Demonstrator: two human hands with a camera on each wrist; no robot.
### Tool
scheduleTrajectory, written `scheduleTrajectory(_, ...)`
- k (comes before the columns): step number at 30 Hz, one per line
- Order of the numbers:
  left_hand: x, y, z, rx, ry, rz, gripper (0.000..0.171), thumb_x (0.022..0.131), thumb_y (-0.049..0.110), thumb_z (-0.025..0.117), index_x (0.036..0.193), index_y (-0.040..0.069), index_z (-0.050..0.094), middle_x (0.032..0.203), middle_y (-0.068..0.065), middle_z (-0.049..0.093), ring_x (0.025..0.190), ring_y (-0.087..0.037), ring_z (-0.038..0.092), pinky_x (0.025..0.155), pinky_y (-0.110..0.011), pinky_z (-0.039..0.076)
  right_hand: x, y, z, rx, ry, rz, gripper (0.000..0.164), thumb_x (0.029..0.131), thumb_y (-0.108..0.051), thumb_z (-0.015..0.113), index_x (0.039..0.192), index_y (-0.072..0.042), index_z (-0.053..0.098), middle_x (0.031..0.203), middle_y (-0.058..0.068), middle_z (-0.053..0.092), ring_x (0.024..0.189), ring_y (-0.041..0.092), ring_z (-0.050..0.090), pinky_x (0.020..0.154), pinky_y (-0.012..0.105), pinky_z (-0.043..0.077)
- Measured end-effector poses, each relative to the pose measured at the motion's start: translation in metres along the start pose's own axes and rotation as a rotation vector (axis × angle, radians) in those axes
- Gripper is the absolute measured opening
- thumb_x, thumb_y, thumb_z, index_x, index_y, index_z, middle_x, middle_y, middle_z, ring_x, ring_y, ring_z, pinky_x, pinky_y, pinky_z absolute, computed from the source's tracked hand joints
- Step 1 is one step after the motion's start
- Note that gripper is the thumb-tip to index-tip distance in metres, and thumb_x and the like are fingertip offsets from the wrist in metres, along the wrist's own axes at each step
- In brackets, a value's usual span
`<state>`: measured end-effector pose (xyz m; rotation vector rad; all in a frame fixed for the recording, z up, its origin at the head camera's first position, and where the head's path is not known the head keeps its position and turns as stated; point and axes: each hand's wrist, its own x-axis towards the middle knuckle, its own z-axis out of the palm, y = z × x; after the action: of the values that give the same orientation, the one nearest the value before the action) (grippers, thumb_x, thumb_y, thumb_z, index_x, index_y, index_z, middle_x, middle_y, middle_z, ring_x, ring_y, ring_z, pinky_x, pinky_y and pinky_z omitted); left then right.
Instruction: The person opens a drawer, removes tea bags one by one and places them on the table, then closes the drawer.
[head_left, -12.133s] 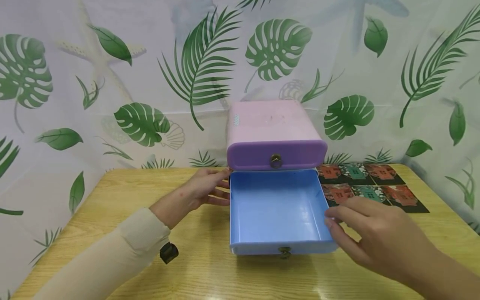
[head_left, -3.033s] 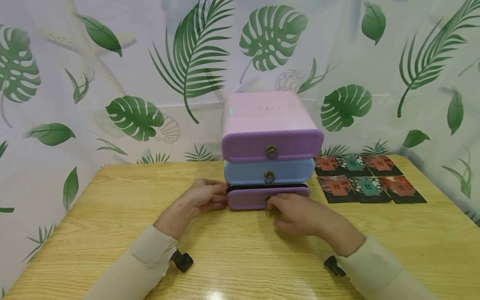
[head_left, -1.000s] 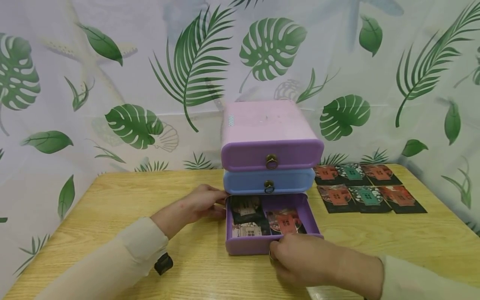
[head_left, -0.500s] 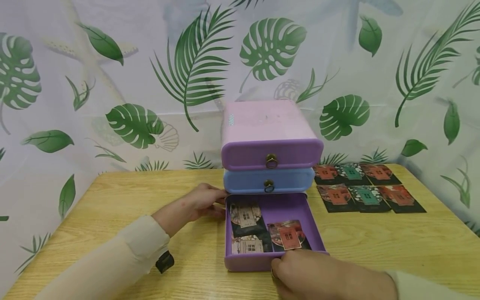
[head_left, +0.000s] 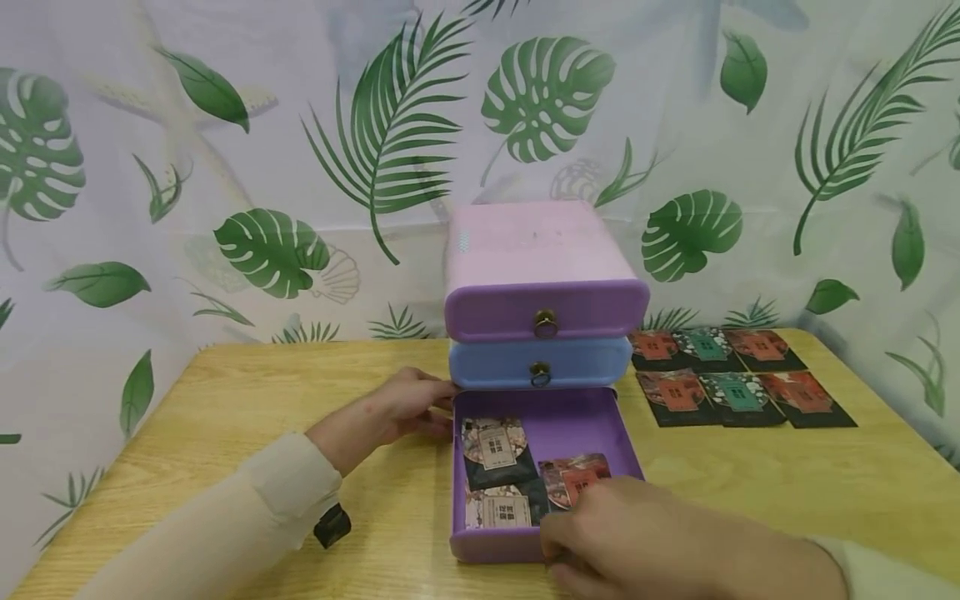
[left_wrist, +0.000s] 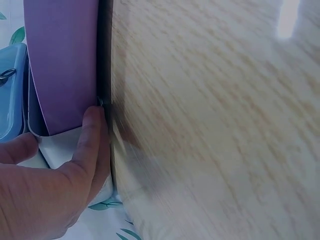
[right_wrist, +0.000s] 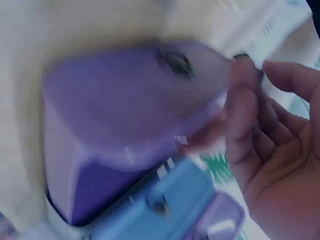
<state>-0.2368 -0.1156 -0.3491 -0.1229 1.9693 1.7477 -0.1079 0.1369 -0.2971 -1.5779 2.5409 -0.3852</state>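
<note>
In the head view the bottom purple drawer (head_left: 498,546) of a small stacked drawer cabinet (head_left: 536,242) is pulled far out. Inside lie two black sachets with beige labels, one sachet (head_left: 495,450) behind the other (head_left: 504,506), and a red-labelled sachet (head_left: 567,481) on the right. My left hand (head_left: 397,408) rests against the cabinet's left side; the left wrist view shows its fingers (left_wrist: 89,140) extended along the grey casing (left_wrist: 62,147). At the drawer's front right corner is my right hand (head_left: 622,533), blurred in its wrist view, thumb apart from the fingers, off the ring pull (right_wrist: 177,62).
Above, the blue middle drawer (head_left: 495,364) and purple top drawer (head_left: 495,312) are closed. Several red and green sachets (head_left: 742,396) lie in two rows on the wooden table (head_left: 750,483), right of the cabinet. A leaf-patterned cloth (head_left: 300,150) hangs behind.
The blue drawer, out at first, is closed. My right hand has drawn the bottom drawer toward me, sachets inside, and has come off its ring pull. My left hand stays at the cabinet's side.
</note>
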Motion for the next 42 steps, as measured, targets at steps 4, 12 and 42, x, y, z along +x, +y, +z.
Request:
scheduleTrajectory(4,0.0,-0.004,0.001,0.0,-0.017,0.007,0.032,0.088,0.018,0.058,0.107,-0.008,0.06,0.1,-0.022,0.063,0.076,-0.027,0.065,0.074,-0.038,0.056,0.003,0.006,-0.02,-0.038,0.227,-0.036,0.01,0.085,-0.019,0.061,0.08,-0.026,0.056,0.066,-0.023,0.043,0.054,-0.01,0.037,0.047,0.007,0.035)
scheduleTrajectory(12,0.0,-0.004,0.001,0.01,-0.023,0.006,0.032,0.089,0.019,0.058,0.107,-0.008,0.06,0.101,-0.022,0.063,0.077,-0.028,0.065,0.073,-0.037,0.056,0.013,0.034,-0.024,-0.118,0.164,0.052,0.011,0.079,-0.011,0.062,0.084,-0.021,0.059,0.077,-0.012,0.054,0.063,-0.003,0.046,0.053,0.016,0.046)
scheduleTrajectory(42,0.0,0.001,0.0,0.03,-0.002,0.008,0.028,0.088,0.016,0.057,0.104,-0.007,0.06,0.095,-0.017,0.063,0.073,-0.025,0.065,0.07,-0.036,0.057,0.097,0.074,0.01,-0.528,-0.335,0.084,0.062,0.072,-0.049,0.071,0.117,-0.011,0.053,0.109,0.0,0.057,0.095,0.012,0.054,0.085,0.027,0.049)
